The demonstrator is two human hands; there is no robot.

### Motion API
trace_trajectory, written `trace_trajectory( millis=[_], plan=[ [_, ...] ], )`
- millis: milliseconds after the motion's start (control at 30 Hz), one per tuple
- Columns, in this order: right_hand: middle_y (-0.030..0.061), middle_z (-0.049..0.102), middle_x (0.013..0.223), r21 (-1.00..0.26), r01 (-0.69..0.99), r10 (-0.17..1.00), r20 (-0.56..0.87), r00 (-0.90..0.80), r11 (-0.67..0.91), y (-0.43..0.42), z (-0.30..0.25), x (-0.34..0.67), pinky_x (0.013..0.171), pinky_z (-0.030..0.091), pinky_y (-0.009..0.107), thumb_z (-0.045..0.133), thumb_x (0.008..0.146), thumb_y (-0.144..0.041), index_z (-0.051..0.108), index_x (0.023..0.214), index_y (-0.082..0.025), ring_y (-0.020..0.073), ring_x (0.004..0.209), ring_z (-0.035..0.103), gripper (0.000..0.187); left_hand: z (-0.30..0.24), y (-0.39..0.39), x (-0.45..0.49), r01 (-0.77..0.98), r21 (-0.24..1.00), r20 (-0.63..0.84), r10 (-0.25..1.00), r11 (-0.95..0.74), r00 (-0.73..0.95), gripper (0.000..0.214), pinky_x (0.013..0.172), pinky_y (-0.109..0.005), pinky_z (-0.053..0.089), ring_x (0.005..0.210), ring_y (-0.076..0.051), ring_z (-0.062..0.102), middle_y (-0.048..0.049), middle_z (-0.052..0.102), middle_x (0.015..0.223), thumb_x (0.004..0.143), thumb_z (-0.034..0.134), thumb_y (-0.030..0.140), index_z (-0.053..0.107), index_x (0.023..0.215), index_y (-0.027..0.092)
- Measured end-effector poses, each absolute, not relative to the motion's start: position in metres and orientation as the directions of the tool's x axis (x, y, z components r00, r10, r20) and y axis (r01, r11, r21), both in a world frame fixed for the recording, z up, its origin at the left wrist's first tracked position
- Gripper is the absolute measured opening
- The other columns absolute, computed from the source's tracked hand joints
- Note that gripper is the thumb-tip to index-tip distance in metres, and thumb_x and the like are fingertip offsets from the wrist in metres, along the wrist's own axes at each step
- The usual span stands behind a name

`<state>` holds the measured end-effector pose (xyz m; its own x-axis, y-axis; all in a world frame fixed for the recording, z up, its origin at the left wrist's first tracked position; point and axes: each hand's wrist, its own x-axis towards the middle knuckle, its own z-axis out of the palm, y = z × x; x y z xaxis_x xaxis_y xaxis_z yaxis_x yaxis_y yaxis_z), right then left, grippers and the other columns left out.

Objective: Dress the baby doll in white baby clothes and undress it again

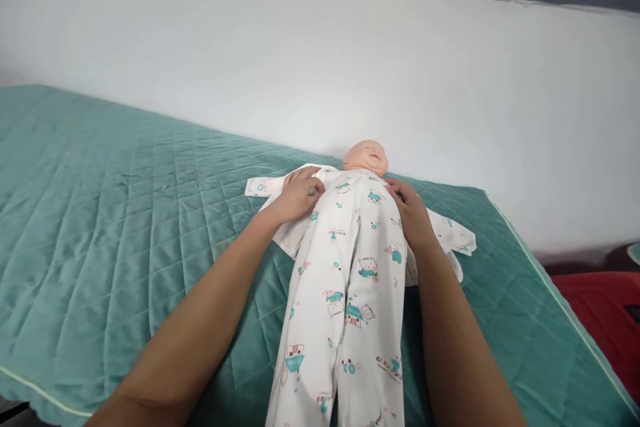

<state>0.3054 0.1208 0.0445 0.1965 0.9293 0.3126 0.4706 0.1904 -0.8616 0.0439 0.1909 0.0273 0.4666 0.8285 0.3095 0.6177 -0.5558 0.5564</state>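
Observation:
A baby doll (pixel 367 156) lies on its back, its head toward the wall. White printed baby pants (pixel 345 267) stretch over its body, from just below the chin down past the lower edge of the view. Under them is a printed baby top (pixel 455 235), with its sleeves spread to both sides. My left hand (pixel 301 192) is closed at the left edge of the pants' waist, thumb and fingers pinching the cloth. At the opposite edge my right hand (pixel 409 208) grips the waist with curled fingers, partly hidden by the cloth. The doll's torso and legs are covered.
A green quilted bedspread (pixel 125 233) covers the surface under the doll. Behind it rises a white wall (pixel 280 53) with a dark upper band. A red chair-like object (pixel 600 310) stands beyond the bed's right edge.

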Motion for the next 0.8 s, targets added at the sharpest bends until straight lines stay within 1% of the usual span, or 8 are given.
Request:
trace_trajectory(
  millis=[167,267,433,533,600,667,733,800],
  plan=[
    [0.0038,0.065,0.135,-0.871,0.454,0.952,0.275,0.136,0.187,0.117,0.049,0.306,0.105,0.041,0.045,0.059,0.089,-0.05,0.059,0.073,-0.024,0.0257,0.122,0.057,0.031,0.034,0.19,0.045,0.579,0.617,0.241,0.828,-0.533,0.506,0.019,0.125,-0.056,0.012,0.149,-0.026,0.033,-0.0045,0.046,0.156,0.087,0.052,0.02,0.068,0.095,0.025],
    [0.0038,0.066,0.134,-0.882,0.436,0.957,0.259,0.135,0.177,0.116,0.049,0.306,0.105,0.042,0.045,0.06,0.088,-0.052,0.062,0.074,-0.024,0.0266,0.122,0.058,0.031,0.038,0.191,0.046,0.557,0.633,0.234,0.819,-0.538,0.525,0.022,0.125,-0.057,0.012,0.149,-0.027,0.032,-0.0034,0.044,0.158,0.085,0.053,0.018,0.067,0.099,0.026],
    [0.0057,0.066,0.135,-0.874,0.457,0.953,0.261,0.153,0.165,0.116,0.049,0.306,0.104,0.043,0.046,0.061,0.088,-0.052,0.072,0.088,-0.024,0.0272,0.123,0.058,0.03,0.042,0.191,0.049,0.546,0.645,0.245,0.821,-0.535,0.517,0.012,0.123,-0.057,0.017,0.141,-0.028,0.042,-0.0039,0.054,0.148,0.086,0.052,0.018,0.063,0.083,0.023],
    [0.0044,0.068,0.131,-0.87,0.464,0.947,0.271,0.172,0.165,0.117,0.047,0.306,0.101,0.045,0.043,0.059,0.089,-0.05,0.072,0.086,-0.024,0.025,0.119,0.06,0.029,0.042,0.192,0.051,0.519,0.647,0.294,0.811,-0.559,0.507,0.012,0.119,-0.052,0.025,0.132,-0.026,0.051,-0.0046,0.063,0.136,0.088,0.05,0.021,0.059,0.08,0.022],
    [0.0031,0.07,0.126,-0.866,0.48,0.941,0.267,0.205,0.141,0.118,0.047,0.306,0.099,0.045,0.04,0.059,0.089,-0.05,0.073,0.09,-0.025,0.0239,0.116,0.06,0.029,0.042,0.193,0.052,0.504,0.668,0.317,0.822,-0.548,0.473,0.013,0.112,-0.046,0.035,0.12,-0.025,0.059,-0.0053,0.069,0.122,0.09,0.051,0.025,0.055,0.078,0.022],
    [0.0027,0.072,0.12,-0.859,0.5,0.931,0.267,0.248,0.113,0.12,0.046,0.306,0.094,0.046,0.038,0.06,0.088,-0.05,0.074,0.093,-0.025,0.0238,0.111,0.061,0.029,0.041,0.195,0.053,0.499,0.701,0.319,0.85,-0.509,0.419,0.015,0.103,-0.041,0.042,0.108,-0.024,0.063,-0.0047,0.073,0.11,0.091,0.052,0.028,0.052,0.076,0.022],
    [0.0025,0.073,0.109,-0.846,0.525,0.918,0.278,0.283,0.094,0.121,0.046,0.305,0.086,0.045,0.035,0.06,0.087,-0.049,0.073,0.089,-0.024,0.0229,0.102,0.061,0.029,0.04,0.196,0.055,0.505,0.726,0.314,0.878,-0.467,0.361,0.016,0.094,-0.037,0.045,0.099,-0.023,0.065,-0.0035,0.073,0.101,0.091,0.052,0.03,0.051,0.077,0.022],
    [0.0007,0.07,0.089,-0.833,0.548,0.9,0.296,0.32,0.078,0.122,0.046,0.303,0.077,0.043,0.032,0.059,0.087,-0.049,0.066,0.077,-0.022,0.0198,0.087,0.058,0.029,0.037,0.197,0.057,0.53,0.724,0.318,0.895,-0.442,0.312,0.016,0.085,-0.034,0.046,0.088,-0.022,0.064,-0.0023,0.072,0.091,0.092,0.052,0.032,0.052,0.079,0.023]
  ],
)
